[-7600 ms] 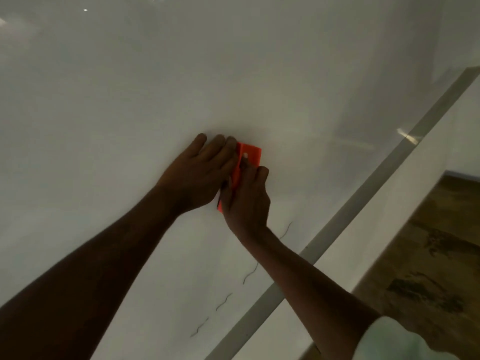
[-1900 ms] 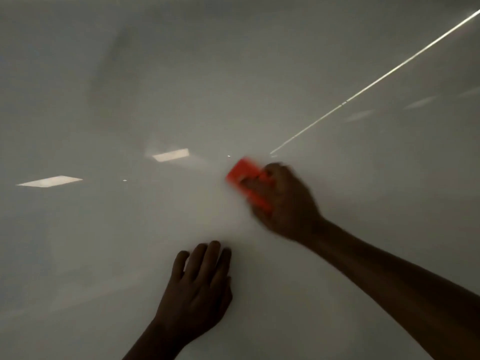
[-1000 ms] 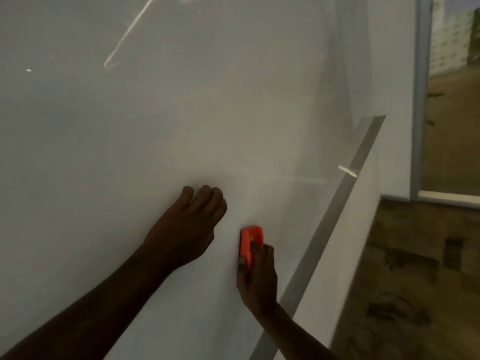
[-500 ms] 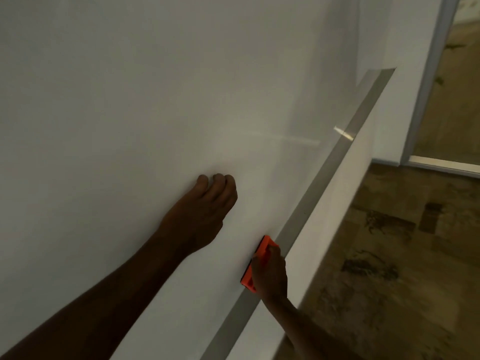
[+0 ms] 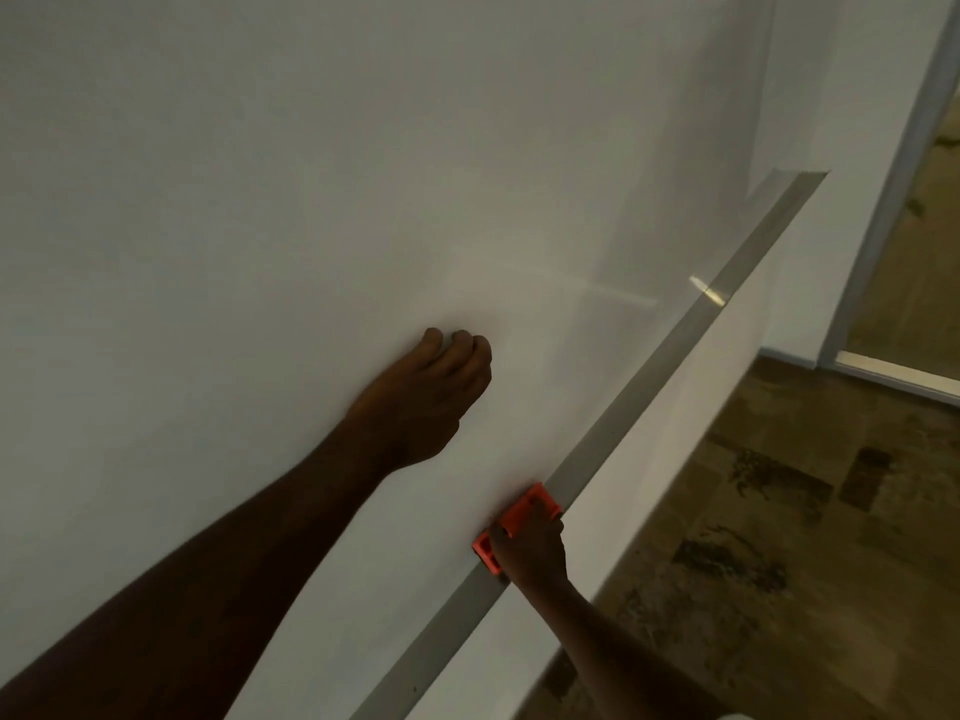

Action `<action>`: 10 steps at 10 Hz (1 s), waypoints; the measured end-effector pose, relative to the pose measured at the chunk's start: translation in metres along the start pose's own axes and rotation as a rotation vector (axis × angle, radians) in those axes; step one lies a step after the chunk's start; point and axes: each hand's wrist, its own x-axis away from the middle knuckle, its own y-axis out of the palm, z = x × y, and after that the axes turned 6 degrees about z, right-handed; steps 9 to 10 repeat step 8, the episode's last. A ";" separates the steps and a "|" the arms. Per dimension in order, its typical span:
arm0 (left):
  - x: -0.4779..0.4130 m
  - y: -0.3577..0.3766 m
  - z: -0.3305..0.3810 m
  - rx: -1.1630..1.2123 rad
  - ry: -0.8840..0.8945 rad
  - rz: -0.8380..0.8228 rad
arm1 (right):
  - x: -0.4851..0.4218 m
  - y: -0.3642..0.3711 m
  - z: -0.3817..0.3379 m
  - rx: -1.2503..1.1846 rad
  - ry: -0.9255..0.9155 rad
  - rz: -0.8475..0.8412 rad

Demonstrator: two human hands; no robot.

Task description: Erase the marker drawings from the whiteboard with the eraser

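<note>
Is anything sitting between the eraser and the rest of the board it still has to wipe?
Nothing loose shows on the whiteboard. The right hand holds the orange eraser at the metal bottom frame. The left hand, pressed flat on the board up and to the left, is the only thing in a stroke's way. No marks visible.

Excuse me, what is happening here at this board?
A person is cleaning a whiteboard. The right hand holds an orange eraser at the board's lower edge, against the metal frame. The left hand rests on the board higher up. No marker lines show on the visible part.
</note>
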 end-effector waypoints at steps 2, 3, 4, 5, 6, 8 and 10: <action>0.001 -0.003 0.000 0.013 -0.007 0.002 | -0.002 -0.003 0.005 0.176 -0.066 0.005; 0.003 -0.004 0.003 0.024 -0.025 -0.020 | -0.001 -0.005 0.015 0.360 -0.180 0.063; 0.012 -0.006 0.008 0.037 -0.072 -0.030 | 0.001 -0.007 0.018 0.491 -0.290 0.113; 0.021 -0.007 0.013 0.082 -0.101 -0.043 | -0.003 -0.008 0.016 0.527 -0.300 0.071; 0.035 -0.017 0.018 0.085 -0.136 -0.070 | -0.001 -0.015 0.010 0.503 -0.298 0.035; 0.059 -0.046 0.002 0.063 -0.332 -0.098 | -0.003 -0.048 -0.030 0.616 -0.673 0.300; 0.059 -0.046 0.002 0.063 -0.332 -0.098 | -0.003 -0.048 -0.030 0.616 -0.673 0.300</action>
